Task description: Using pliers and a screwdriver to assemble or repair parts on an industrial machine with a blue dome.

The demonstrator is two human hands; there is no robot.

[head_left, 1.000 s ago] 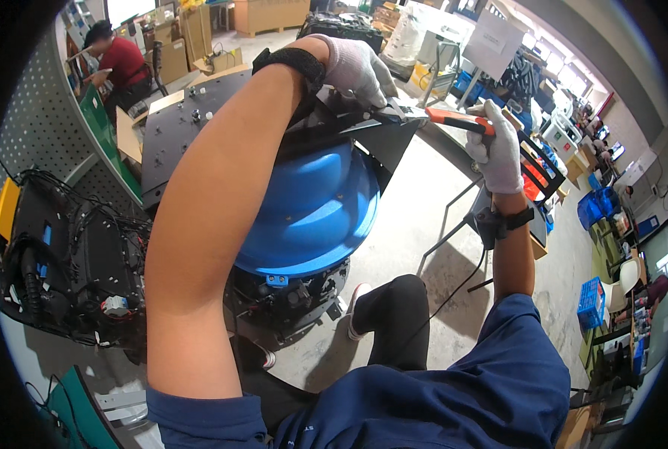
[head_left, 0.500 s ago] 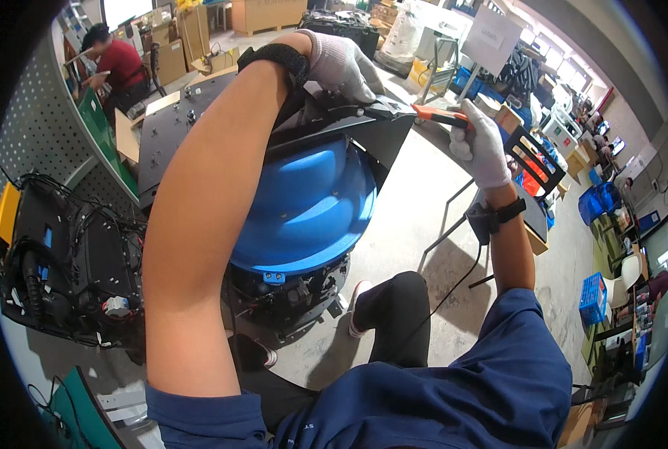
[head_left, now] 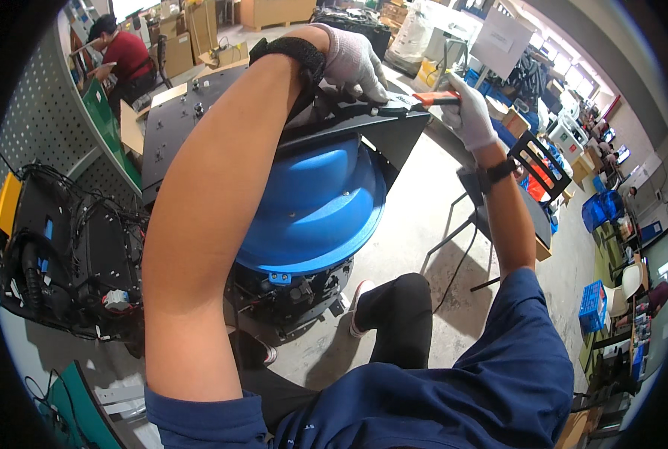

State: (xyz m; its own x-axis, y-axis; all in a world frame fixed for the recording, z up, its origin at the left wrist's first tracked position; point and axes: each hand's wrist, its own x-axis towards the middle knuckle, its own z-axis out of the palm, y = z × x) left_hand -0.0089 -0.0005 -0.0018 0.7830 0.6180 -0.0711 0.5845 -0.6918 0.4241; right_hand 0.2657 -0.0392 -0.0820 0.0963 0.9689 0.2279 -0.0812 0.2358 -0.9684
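My left hand (head_left: pixel 355 66), in a pale knit glove, bends over the far edge of a black panel (head_left: pixel 326 123). Its fingers are closed and point down at the panel; what they pinch, if anything, is hidden. My right hand (head_left: pixel 469 114), gloved too, is closed around an orange-and-black-handled hand tool (head_left: pixel 433 98). The tool's silvery head (head_left: pixel 398 102) lies at the panel's right end, close to my left fingertips. Under the panel sits a blue domed cover (head_left: pixel 304 206) on a round black base (head_left: pixel 296 299).
At left lies an opened black housing (head_left: pixel 87 262) full of cables, beside a perforated board (head_left: pixel 42 120). A black chair (head_left: pixel 536 168) stands right. A person in red (head_left: pixel 128 56) sits at the far left. Boxes (head_left: pixel 278 11) line the back.
My right hand has moved left and slightly up, bringing the tool's head over the panel's end near my left fingers. My left hand has shifted slightly right. The view has moved a little.
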